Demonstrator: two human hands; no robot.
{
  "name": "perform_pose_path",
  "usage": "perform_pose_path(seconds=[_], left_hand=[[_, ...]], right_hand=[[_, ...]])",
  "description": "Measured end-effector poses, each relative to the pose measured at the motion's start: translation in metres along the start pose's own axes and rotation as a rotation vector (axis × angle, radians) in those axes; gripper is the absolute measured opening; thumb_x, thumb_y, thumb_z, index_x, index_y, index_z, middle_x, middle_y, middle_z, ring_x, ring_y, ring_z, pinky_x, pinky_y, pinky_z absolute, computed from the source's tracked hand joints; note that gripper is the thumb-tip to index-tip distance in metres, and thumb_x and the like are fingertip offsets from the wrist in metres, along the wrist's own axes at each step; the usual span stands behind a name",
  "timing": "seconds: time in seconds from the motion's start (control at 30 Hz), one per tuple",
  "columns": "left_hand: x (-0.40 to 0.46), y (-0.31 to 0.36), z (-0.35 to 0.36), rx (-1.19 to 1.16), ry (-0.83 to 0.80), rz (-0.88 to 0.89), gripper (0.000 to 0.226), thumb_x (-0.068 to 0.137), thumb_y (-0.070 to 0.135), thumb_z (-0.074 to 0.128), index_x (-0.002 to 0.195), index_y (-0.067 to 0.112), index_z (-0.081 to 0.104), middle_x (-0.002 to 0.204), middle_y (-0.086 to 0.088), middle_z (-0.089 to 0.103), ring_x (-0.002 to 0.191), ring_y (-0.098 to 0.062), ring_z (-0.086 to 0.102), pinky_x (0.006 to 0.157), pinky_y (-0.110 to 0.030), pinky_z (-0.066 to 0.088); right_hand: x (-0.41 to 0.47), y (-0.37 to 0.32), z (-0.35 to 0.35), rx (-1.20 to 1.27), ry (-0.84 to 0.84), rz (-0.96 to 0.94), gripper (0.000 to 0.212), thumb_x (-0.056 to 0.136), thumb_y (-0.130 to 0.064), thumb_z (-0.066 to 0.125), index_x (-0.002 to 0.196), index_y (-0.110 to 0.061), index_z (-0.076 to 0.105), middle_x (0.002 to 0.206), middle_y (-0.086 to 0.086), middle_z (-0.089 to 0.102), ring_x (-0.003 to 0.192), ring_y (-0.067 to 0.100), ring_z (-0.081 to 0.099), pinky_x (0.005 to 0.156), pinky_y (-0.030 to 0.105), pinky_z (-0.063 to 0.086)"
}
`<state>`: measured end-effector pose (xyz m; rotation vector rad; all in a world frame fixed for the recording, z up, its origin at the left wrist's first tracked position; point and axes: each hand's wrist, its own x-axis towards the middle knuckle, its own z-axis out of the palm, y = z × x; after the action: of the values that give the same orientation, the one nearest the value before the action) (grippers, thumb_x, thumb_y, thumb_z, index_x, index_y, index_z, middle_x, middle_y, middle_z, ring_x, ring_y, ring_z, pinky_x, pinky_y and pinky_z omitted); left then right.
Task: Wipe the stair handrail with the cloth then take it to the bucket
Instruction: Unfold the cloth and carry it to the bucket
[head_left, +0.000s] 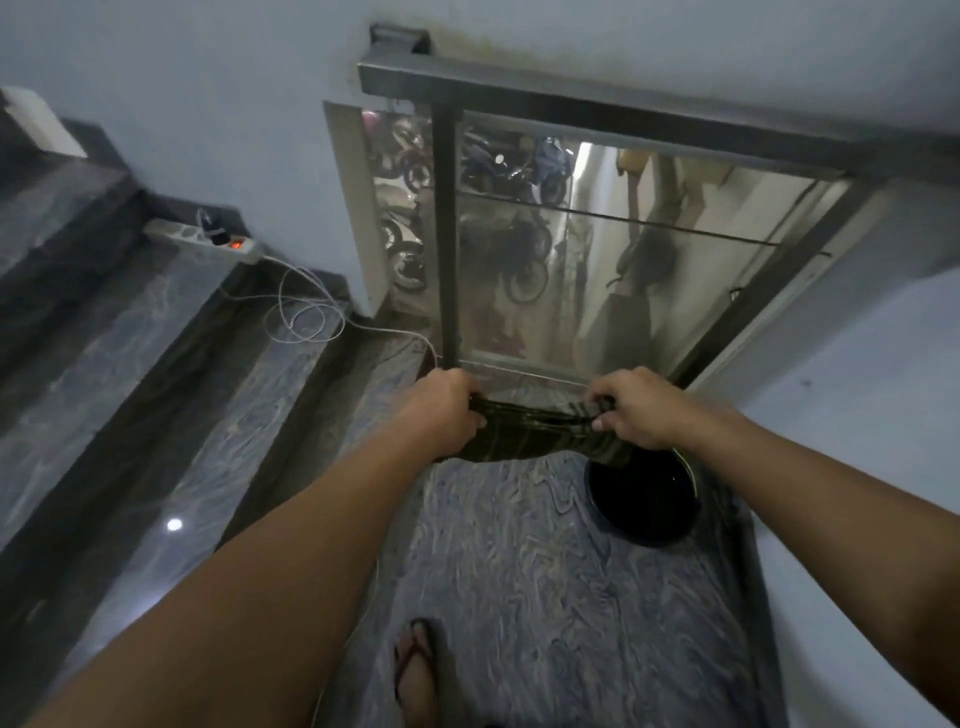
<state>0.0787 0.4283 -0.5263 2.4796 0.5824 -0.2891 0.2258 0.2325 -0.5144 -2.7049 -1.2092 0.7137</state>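
A dark striped cloth (530, 434) hangs stretched between both hands above the marble landing. My left hand (447, 410) grips its left edge and my right hand (639, 408) grips its right edge, fingers closed on the fabric. Just below and right of the cloth stands a black bucket (644, 506), its rim partly hidden by the cloth and my right hand. The metal handrail (597, 111) runs across the top of a glass railing panel (597, 270) straight ahead, above and beyond both hands.
Dark marble stairs (130, 338) climb on the left. A power strip (208, 241) with a white cable (306, 312) lies on a step. White walls close in ahead and on the right. My sandalled foot (415, 670) stands on the landing.
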Motion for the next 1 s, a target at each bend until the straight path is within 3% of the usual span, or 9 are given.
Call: perform_pose_path(seconds=[0.2, 0.4, 0.5, 0.57, 0.63, 0.7, 0.83, 1.0], left_hand=[[0.085, 0.025, 0.005, 0.084, -0.127, 0.104, 0.018, 0.083, 0.026, 0.068, 0.101, 0.024, 0.071, 0.097, -0.001, 0.067, 0.093, -0.020, 0.063, 0.083, -0.038, 0.054], [0.172, 0.061, 0.033, 0.150, -0.232, 0.246, 0.022, 0.084, 0.018, 0.063, 0.104, 0.019, 0.071, 0.103, -0.008, 0.069, 0.096, -0.027, 0.064, 0.080, -0.036, 0.054], [0.211, 0.081, 0.062, 0.164, -0.273, 0.286, 0.023, 0.083, 0.012, 0.063, 0.104, 0.017, 0.071, 0.103, -0.009, 0.069, 0.096, -0.028, 0.064, 0.084, -0.038, 0.054], [0.236, 0.092, 0.085, 0.185, -0.278, 0.311, 0.021, 0.082, 0.012, 0.065, 0.101, 0.017, 0.070, 0.104, -0.009, 0.069, 0.097, -0.028, 0.064, 0.082, -0.035, 0.053], [0.259, 0.101, 0.112, 0.189, -0.280, 0.313, 0.020, 0.082, 0.013, 0.065, 0.100, 0.020, 0.069, 0.104, -0.007, 0.068, 0.098, -0.026, 0.064, 0.084, -0.034, 0.053], [0.280, 0.109, 0.144, 0.208, -0.296, 0.329, 0.018, 0.083, 0.012, 0.064, 0.098, 0.021, 0.069, 0.103, -0.005, 0.067, 0.098, -0.024, 0.064, 0.085, -0.037, 0.055], [0.316, 0.116, 0.219, 0.267, -0.299, 0.376, 0.014, 0.081, 0.018, 0.066, 0.092, 0.025, 0.070, 0.101, -0.003, 0.068, 0.096, -0.025, 0.065, 0.079, -0.034, 0.054], [0.363, 0.108, 0.317, 0.318, -0.383, 0.394, 0.015, 0.084, 0.019, 0.062, 0.096, 0.028, 0.066, 0.106, -0.002, 0.065, 0.097, -0.021, 0.063, 0.084, -0.036, 0.054]], right_hand=[[0.029, 0.048, -0.004, 0.030, -0.022, 0.186, 0.006, 0.077, -0.028, 0.072, 0.081, -0.028, 0.068, 0.084, 0.003, 0.063, 0.082, 0.022, 0.060, 0.074, 0.031, 0.047], [0.056, 0.105, 0.012, 0.107, 0.021, 0.403, 0.009, 0.078, -0.025, 0.071, 0.088, -0.025, 0.070, 0.099, 0.009, 0.070, 0.091, 0.028, 0.063, 0.081, 0.035, 0.051], [0.063, 0.140, 0.029, 0.154, 0.040, 0.499, 0.006, 0.079, -0.023, 0.070, 0.080, -0.027, 0.067, 0.090, 0.008, 0.066, 0.088, 0.029, 0.063, 0.075, 0.032, 0.048], [0.067, 0.166, 0.044, 0.189, 0.043, 0.541, 0.013, 0.080, -0.022, 0.069, 0.075, -0.031, 0.061, 0.081, 0.004, 0.059, 0.077, 0.026, 0.060, 0.071, 0.031, 0.047], [0.071, 0.192, 0.061, 0.229, 0.048, 0.576, 0.007, 0.079, -0.022, 0.068, 0.082, -0.028, 0.067, 0.077, 0.002, 0.058, 0.074, 0.024, 0.059, 0.070, 0.031, 0.049], [0.078, 0.221, 0.081, 0.263, 0.049, 0.595, 0.009, 0.077, -0.022, 0.069, 0.085, -0.026, 0.070, 0.078, 0.001, 0.061, 0.079, 0.026, 0.064, 0.072, 0.033, 0.051], [0.088, 0.272, 0.134, 0.311, 0.027, 0.662, 0.008, 0.068, -0.020, 0.065, 0.071, -0.027, 0.067, 0.080, 0.004, 0.068, 0.077, 0.028, 0.065, 0.066, 0.034, 0.054], [0.103, 0.332, 0.213, 0.360, 0.010, 0.725, 0.017, 0.071, -0.015, 0.064, 0.084, -0.023, 0.072, 0.087, 0.008, 0.070, 0.070, 0.023, 0.058, 0.064, 0.032, 0.051]])
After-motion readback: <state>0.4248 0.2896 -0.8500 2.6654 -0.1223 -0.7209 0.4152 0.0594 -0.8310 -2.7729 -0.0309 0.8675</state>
